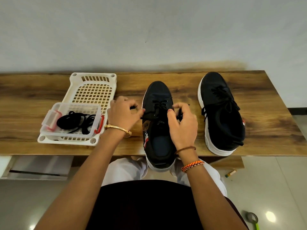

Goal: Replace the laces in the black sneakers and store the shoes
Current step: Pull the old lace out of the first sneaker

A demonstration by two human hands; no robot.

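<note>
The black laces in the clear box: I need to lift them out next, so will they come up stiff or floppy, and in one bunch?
Probably floppy: the black laces lie in loose coils inside the clear box. They look tangled, so lifting one strand may drag the rest. The box likely weighs little and could shift on the white basket.

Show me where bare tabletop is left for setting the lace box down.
Bare wood lies left of the white tray, behind the two sneakers, and right of the right sneaker. Between tray and middle sneaker is crowded by the left hand.
</note>
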